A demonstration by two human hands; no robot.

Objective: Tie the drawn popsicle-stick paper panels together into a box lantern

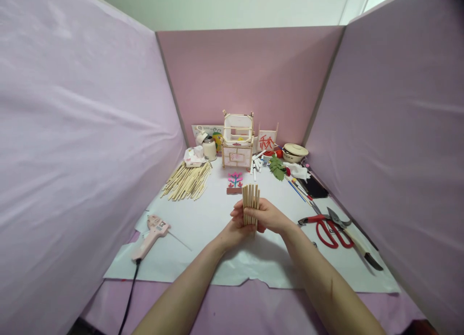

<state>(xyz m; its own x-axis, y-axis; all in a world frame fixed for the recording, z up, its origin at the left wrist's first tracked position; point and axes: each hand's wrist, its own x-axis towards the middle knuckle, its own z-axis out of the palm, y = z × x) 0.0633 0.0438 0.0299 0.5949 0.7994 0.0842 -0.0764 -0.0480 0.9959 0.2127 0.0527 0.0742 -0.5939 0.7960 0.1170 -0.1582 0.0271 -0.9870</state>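
Observation:
Several thin wooden sticks (pixel 251 197) stand side by side like a flat panel, held upright above the table in front of me. My left hand (pixel 239 227) grips the lower part from the left, with its thumb across the front and fingertips showing behind. From the right, my right hand (pixel 266 215) clasps the same sticks, its thumb pressed over their middle. Just beyond the sticks sits a small picture of a pink-flowered tree (pixel 235 180) on a brown base. A pile of loose wooden sticks (pixel 188 180) lies farther back on the left.
A pink glue gun (pixel 154 236) with a black cord lies at left. Red-handled scissors (pixel 331 233) and pruning shears (pixel 353 238) lie at right. At the back stand a stick-built model (pixel 237 153), a jar (pixel 209 149) and a lidded bowl (pixel 294 152). Fabric walls enclose three sides.

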